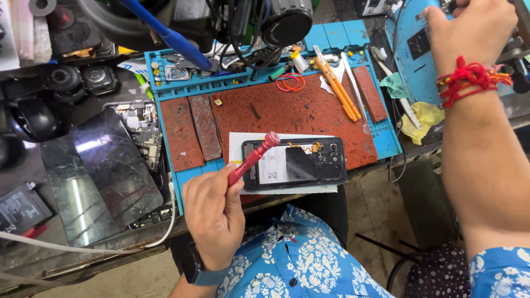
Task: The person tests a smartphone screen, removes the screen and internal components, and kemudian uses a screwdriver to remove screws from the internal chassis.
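opened phone [295,164]: back cover off, lying on white paper at the near edge of the blue work mat [386,138]. left hand [212,212]: closed around a red screwdriver [254,157], just left of the phone. right hand [475,27]: far right of the phone, grip cannot be told.

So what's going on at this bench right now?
A person in a blue floral shirt sits at a cluttered repair bench. The left hand holds a red screwdriver, its far end over an opened phone that lies back-off on a sheet of paper on the red work mat. The right hand, with red thread at the wrist, reaches away to the blue pad at the far right; what it grips there is cut off. Orange tweezers lie unused on the mat.
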